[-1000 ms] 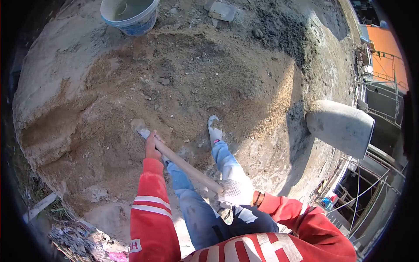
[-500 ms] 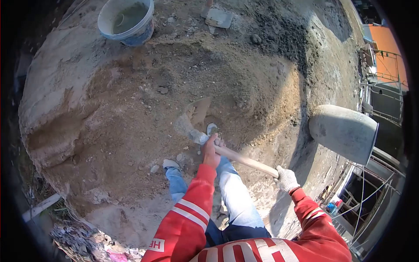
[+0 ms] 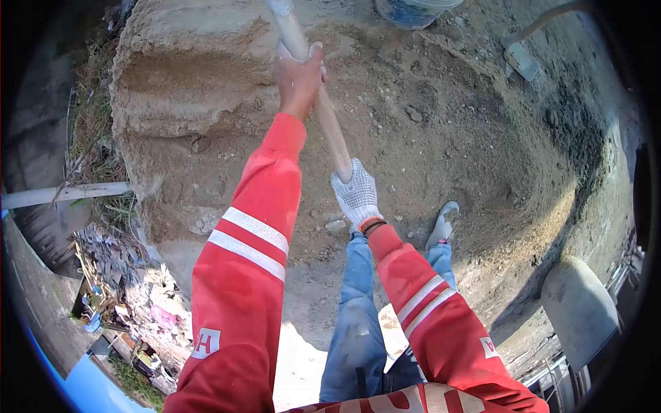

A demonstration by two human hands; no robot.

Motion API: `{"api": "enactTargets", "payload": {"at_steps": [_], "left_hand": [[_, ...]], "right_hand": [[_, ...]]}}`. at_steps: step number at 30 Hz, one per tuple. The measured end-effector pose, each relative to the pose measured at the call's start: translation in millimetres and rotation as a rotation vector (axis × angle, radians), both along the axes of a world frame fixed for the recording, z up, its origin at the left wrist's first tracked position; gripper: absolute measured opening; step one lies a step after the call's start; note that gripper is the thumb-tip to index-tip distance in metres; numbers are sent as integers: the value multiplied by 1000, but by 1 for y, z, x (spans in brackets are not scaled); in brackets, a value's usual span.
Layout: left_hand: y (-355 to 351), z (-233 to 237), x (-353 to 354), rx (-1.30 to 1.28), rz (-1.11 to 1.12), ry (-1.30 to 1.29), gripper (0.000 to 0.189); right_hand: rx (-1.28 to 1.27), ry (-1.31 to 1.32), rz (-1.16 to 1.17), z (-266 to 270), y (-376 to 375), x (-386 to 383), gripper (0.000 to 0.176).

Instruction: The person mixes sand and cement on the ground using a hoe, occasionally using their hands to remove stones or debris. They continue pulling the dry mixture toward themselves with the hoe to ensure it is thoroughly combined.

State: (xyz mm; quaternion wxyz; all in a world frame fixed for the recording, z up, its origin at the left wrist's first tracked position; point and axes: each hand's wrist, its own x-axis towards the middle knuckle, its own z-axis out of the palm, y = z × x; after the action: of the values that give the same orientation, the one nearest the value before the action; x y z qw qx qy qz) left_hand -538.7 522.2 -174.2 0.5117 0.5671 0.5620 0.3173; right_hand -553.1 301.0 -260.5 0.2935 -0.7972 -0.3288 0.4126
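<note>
My left hand (image 3: 298, 77), bare, grips the wooden handle (image 3: 329, 131) of a digging tool high up, arm stretched forward in a red sleeve with white stripes. My right hand (image 3: 356, 195), in a white knit glove, holds the handle's near end. The handle runs up and out of the top of the picture, so the blade is hidden. Under the hands lies a big pile of sand and gravel (image 3: 441, 131). My legs in blue jeans and a grey shoe (image 3: 442, 224) stand at the pile's near edge.
A blue-and-white bucket (image 3: 413, 8) stands at the pile's far edge. Another tool with a flat blade (image 3: 522, 60) lies at upper right. A grey concrete cylinder (image 3: 580, 310) sits at lower right. A white pipe (image 3: 65, 195) and rubble heap (image 3: 131, 289) lie to the left.
The tool has swung from low in front of my feet to up and forward, blade now out of view. My left arm has stretched out. The view has turned to the left.
</note>
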Motion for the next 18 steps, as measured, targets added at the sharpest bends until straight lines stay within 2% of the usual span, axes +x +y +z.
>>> {"api": "enactTargets", "payload": {"at_steps": [2, 4, 5, 6, 7, 8, 10, 12, 14, 16, 17, 18], "left_hand": [[-22, -87, -47, 22, 16, 253, 44], [-80, -153, -103, -62, -10, 482, 50], [-109, -184, -130, -107, -31, 595, 54], [-137, -220, -158, -348, -33, 624, 55], [-159, -231, -170, -357, -54, 685, 57], [-175, -233, -173, -356, -77, 740, 59], [-193, -197, -157, -317, -127, 812, 61], [-213, -214, -160, -290, -69, 786, 62], [-217, -211, -150, -387, -16, 796, 56], [-212, -199, -138, -648, 91, 536, 47], [-210, -190, -127, -631, 82, 530, 47], [-208, -182, -117, -732, 119, 484, 39]], "right_hand": [[-43, 175, -40, -28, 19, -38, 29], [-144, 284, 3, -74, -4, -89, 32], [-266, 295, 103, -96, -26, -116, 35], [-387, 304, 206, -104, -49, -134, 39], [-403, 328, 191, -93, -66, -137, 41], [-412, 346, 173, -80, -77, -135, 44], [-288, 394, 49, -55, -98, -124, 45], [-313, 439, 119, -56, -113, -114, 44], [-362, 471, 67, -45, -117, -99, 42], [-418, 531, 15, -15, -106, -61, 39], [-449, 668, 10, 26, -89, -29, 31], [-477, 809, 11, 49, -81, -5, 23]]}}
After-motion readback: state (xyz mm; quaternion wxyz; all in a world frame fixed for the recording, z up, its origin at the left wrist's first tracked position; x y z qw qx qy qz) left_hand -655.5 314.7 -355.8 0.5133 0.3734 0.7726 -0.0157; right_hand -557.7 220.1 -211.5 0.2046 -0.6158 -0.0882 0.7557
